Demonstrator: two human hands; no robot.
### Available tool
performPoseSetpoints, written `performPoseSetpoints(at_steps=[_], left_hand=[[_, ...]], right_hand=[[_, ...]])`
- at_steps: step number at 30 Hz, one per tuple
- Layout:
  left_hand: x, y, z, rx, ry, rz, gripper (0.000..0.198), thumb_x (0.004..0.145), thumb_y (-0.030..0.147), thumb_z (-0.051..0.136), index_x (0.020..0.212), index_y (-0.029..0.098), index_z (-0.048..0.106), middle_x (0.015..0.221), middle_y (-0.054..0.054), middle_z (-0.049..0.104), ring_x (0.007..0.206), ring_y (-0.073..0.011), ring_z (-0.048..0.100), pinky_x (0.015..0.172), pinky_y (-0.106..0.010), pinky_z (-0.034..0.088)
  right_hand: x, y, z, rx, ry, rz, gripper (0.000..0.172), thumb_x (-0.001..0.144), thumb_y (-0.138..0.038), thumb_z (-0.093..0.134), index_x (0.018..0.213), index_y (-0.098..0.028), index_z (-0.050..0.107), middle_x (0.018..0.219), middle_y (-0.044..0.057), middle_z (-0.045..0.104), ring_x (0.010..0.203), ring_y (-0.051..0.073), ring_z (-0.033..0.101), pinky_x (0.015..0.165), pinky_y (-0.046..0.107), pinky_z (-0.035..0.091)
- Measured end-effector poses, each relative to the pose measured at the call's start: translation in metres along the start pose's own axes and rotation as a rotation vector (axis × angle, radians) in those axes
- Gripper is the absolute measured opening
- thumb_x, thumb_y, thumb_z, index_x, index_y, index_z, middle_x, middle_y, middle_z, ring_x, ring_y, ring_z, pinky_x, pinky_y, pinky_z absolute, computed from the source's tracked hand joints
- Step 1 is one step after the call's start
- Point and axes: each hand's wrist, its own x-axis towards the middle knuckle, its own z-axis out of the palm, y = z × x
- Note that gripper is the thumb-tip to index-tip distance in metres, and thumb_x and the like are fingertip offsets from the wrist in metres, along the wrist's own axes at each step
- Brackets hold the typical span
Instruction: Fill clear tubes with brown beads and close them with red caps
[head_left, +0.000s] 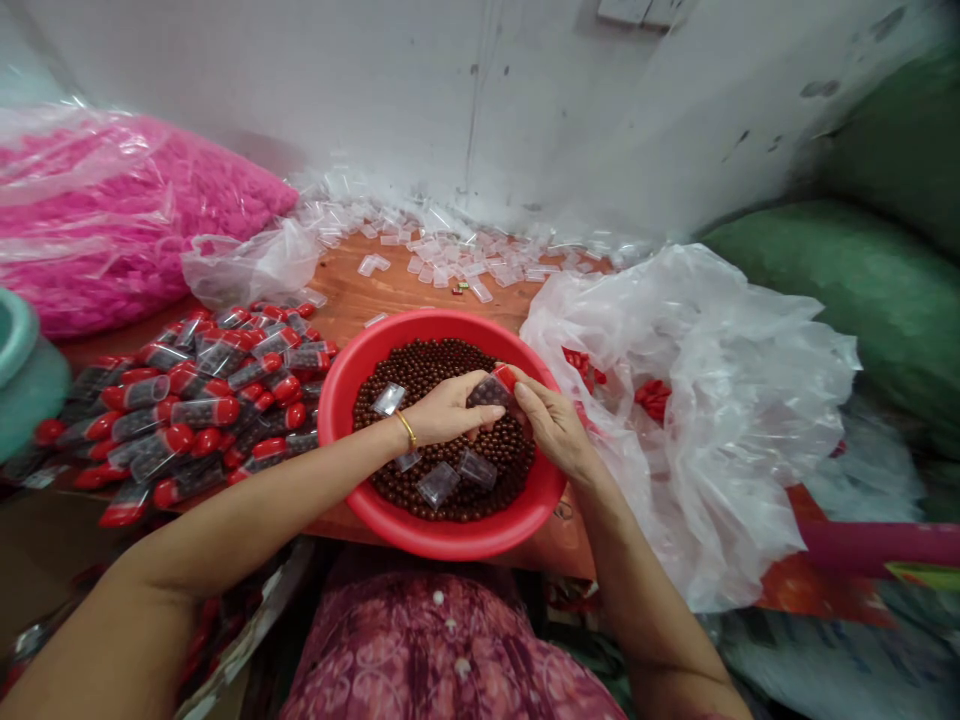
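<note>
A round red plastic bowl (341,400) sits at the near edge of the brown wooden surface (390,290). It is full of small, shiny, dark brown balls (427,365). A few little clear tubes (439,484) lie on top of the balls, empty and without caps.

Both hands meet over the bowl. The left hand (448,410) is curled around a small clear tube (489,392) that is packed with brown balls. The right hand (551,425) pinches the red cap (505,376) at the end of that same tube with its fingertips. A thin gold bangle (406,429) circles the left wrist.

Left of the bowl lies a big heap of filled tubes (195,395), each one dark inside with a round red cap. Behind them a crinkly clear bag (112,210) bulges with bright pink bits. Right of the bowl a thin, wrinkled clear bag (705,400) holds a few red caps. More empty clear tubes (450,250) are scattered along the white wall at the back. Soft green sacks (847,290) are piled at the far right.
</note>
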Motion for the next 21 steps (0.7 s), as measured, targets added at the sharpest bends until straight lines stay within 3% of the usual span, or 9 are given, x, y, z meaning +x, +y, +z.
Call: performPoseSetpoints(at_steps=[3,5,8,11,17,19,21], left_hand=[[0.0,-0.001,0.0,0.118,0.069,0.065,0.024,0.073,0.033,0.061,0.082,0.015,0.049,0.068,0.004,0.049,0.06,-0.0077,0.044,0.059,-0.022,0.039],[-0.002,0.0,-0.001,0.223,0.096,0.093,0.022,0.072,0.032,0.061,0.081,0.014,0.051,0.071,0.004,0.05,0.066,-0.0091,0.044,0.064,-0.022,0.038],[-0.006,0.003,-0.002,0.307,0.042,0.11,0.024,0.074,0.035,0.06,0.085,0.014,0.055,0.074,0.003,0.053,0.069,-0.0105,0.046,0.066,-0.022,0.038],[-0.008,0.006,-0.002,0.377,-0.052,0.109,0.027,0.076,0.037,0.059,0.091,0.014,0.058,0.078,0.002,0.057,0.071,-0.0113,0.049,0.068,-0.021,0.039],[-0.008,0.009,0.001,0.678,-0.12,0.038,0.032,0.08,0.033,0.059,0.105,0.012,0.059,0.088,-0.003,0.064,0.081,-0.0159,0.056,0.074,-0.024,0.042],[-0.008,0.01,0.005,0.655,-0.193,0.044,0.037,0.081,0.031,0.059,0.113,0.013,0.056,0.097,-0.004,0.064,0.09,-0.0169,0.058,0.079,-0.024,0.042],[-0.005,0.01,0.007,0.562,-0.27,0.039,0.037,0.08,0.027,0.062,0.114,0.015,0.055,0.099,-0.001,0.064,0.095,-0.0157,0.058,0.082,-0.022,0.042]], right_hand=[[-0.001,-0.002,-0.001,-0.042,-0.047,-0.005,0.055,0.09,-0.049,0.036,0.133,-0.017,0.05,0.064,0.0,0.057,0.058,0.014,0.053,0.056,0.027,0.047],[-0.003,-0.005,-0.004,-0.081,-0.07,-0.036,0.054,0.09,-0.049,0.037,0.131,-0.018,0.052,0.075,0.003,0.064,0.072,0.018,0.061,0.066,0.03,0.051],[-0.006,-0.009,-0.013,-0.157,-0.12,-0.088,0.051,0.09,-0.047,0.037,0.125,-0.017,0.058,0.088,0.005,0.069,0.091,0.022,0.064,0.078,0.033,0.053],[-0.009,-0.011,-0.02,-0.264,-0.19,-0.156,0.047,0.092,-0.044,0.035,0.122,-0.018,0.06,0.095,0.005,0.071,0.094,0.022,0.065,0.081,0.032,0.053],[-0.023,-0.002,-0.02,-0.549,-0.18,-0.326,0.043,0.094,-0.036,0.033,0.122,-0.017,0.059,0.089,0.007,0.074,0.074,0.02,0.07,0.06,0.026,0.055],[-0.025,0.016,-0.03,-0.601,-0.163,-0.422,0.042,0.094,-0.035,0.032,0.122,-0.019,0.059,0.089,0.008,0.074,0.071,0.021,0.07,0.055,0.027,0.055],[-0.016,0.043,-0.046,-0.661,-0.224,-0.478,0.042,0.094,-0.033,0.031,0.126,-0.025,0.056,0.098,0.009,0.072,0.074,0.021,0.07,0.056,0.028,0.055]])
